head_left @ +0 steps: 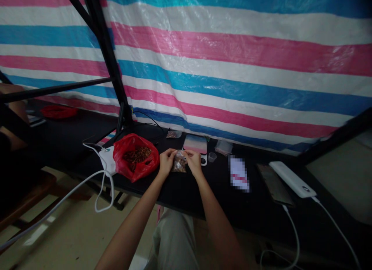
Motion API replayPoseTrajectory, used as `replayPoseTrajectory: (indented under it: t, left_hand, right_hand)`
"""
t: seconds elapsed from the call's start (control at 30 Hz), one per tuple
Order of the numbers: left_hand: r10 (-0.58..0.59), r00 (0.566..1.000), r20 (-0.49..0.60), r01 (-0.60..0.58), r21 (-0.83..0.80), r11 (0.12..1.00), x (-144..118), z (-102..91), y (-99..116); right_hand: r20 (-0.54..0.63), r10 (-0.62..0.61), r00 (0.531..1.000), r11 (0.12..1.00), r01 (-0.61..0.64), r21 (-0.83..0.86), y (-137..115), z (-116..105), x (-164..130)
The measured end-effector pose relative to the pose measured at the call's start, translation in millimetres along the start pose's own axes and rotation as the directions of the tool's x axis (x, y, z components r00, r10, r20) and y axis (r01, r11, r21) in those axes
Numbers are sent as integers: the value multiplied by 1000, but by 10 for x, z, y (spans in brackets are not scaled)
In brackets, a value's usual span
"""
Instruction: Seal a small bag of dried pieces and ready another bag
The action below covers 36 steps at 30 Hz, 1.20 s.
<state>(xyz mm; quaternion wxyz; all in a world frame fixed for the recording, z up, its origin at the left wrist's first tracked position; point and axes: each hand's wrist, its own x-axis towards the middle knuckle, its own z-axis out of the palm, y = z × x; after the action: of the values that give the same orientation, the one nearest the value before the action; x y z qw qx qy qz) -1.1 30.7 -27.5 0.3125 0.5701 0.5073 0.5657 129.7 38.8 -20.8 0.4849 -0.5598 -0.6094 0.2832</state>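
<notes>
Between my two hands is a small clear plastic bag (179, 164) with brown bits inside. My left hand (166, 161) pinches its upper left edge, and my right hand (193, 161) pinches the upper right edge. To the left of my left hand stands an open red plastic bag (149, 167) of loose reddish-brown dried pieces (137, 155). Just behind my hands lies a flat scale with a shiny top (195, 143), partly hidden by my right hand. Near it are a small clear cup (212, 157) and another filled clear bag (173, 134).
Clear empty bags (223, 147) lie at the back of the black table (215, 196). Rightward are a blurred-out paper (239, 174), a phone (274, 184) and a white power bank (292, 179), both cabled. A white power strip (108, 160) sits left. A person's arm (14, 107) shows far left.
</notes>
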Motion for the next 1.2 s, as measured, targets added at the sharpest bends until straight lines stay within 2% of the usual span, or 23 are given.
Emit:
replayPoseTrajectory:
  t: [0.17, 0.23, 0.3, 0.37, 0.43, 0.47, 0.53, 0.63, 0.73, 0.8, 0.9, 0.93, 0.97, 1.0, 1.07, 1.13, 1.2]
  left_hand:
    - [-69, 997, -47, 68, -19, 997, 44, 47, -44]
    - [-59, 998, -26, 58, -19, 998, 39, 39, -42]
    - [-57, 997, -48, 55, -42, 998, 31, 21, -49]
    - [-115, 985, -128, 105, -85, 991, 32, 3, -75]
    - [-221, 953, -209, 195, -138, 971, 48, -1, -115]
    - [-261, 942, -213, 233, -150, 961, 58, 3, -136]
    - [-270, 954, -128, 258, -100, 961, 76, 22, -169]
    - [-203, 975, 91, 195, 89, 977, 79, 51, -180]
    - [-195, 969, 151, 169, 170, 971, 68, 57, -162]
    - [-214, 965, 151, 189, 168, 968, 63, 50, -145]
    - [-208, 963, 171, 173, 199, 965, 60, 43, -117]
    - [-198, 964, 180, 158, 216, 964, 58, 42, -108]
    - [-189, 965, 184, 145, 229, 962, 57, 42, -100]
    - [-183, 966, 184, 137, 237, 962, 55, 43, -93]
    - [-178, 968, 175, 135, 231, 964, 52, 42, -83]
    - [-174, 970, 170, 135, 220, 966, 51, 40, -78]
    - [-167, 970, 175, 127, 220, 967, 50, 37, -77]
  right_hand:
    - [-50, -53, 997, 999, 52, -6, 51, 52, 47]
    - [-24, -15, 1000, 994, 18, 110, 71, 49, 38]
    - [61, 48, 997, 962, -63, 265, 77, 37, 58]
    - [138, 71, 988, 928, -117, 355, 47, 31, 154]
    - [127, 64, 990, 917, -109, 385, -32, 52, 347]
    - [101, 70, 992, 911, -104, 400, -86, 77, 473]
    - [49, 92, 995, 904, -104, 415, -201, 149, 743]
    - [23, 137, 990, 925, -136, 355, -305, 255, 1068]
    - [-34, 185, 982, 958, -173, 229, -301, 183, 1223]
    - [-108, 184, 977, 974, -166, 156, -271, -45, 1266]
    - [-205, 136, 969, 990, -126, 64, -181, -630, 1274]
    - [-224, 112, 968, 993, -115, 2, -128, -858, 1258]
    - [-197, 41, 979, 975, -82, -205, -61, -1084, 1229]
    - [-144, 22, 989, 900, -82, -427, 20, -1299, 1188]
    - [24, 113, 993, 648, -56, -760, 205, -1662, 1074]
    - [121, 233, 965, 467, -2, -884, 382, -1911, 942]
    - [145, 299, 943, 411, 10, -911, 509, -2048, 822]
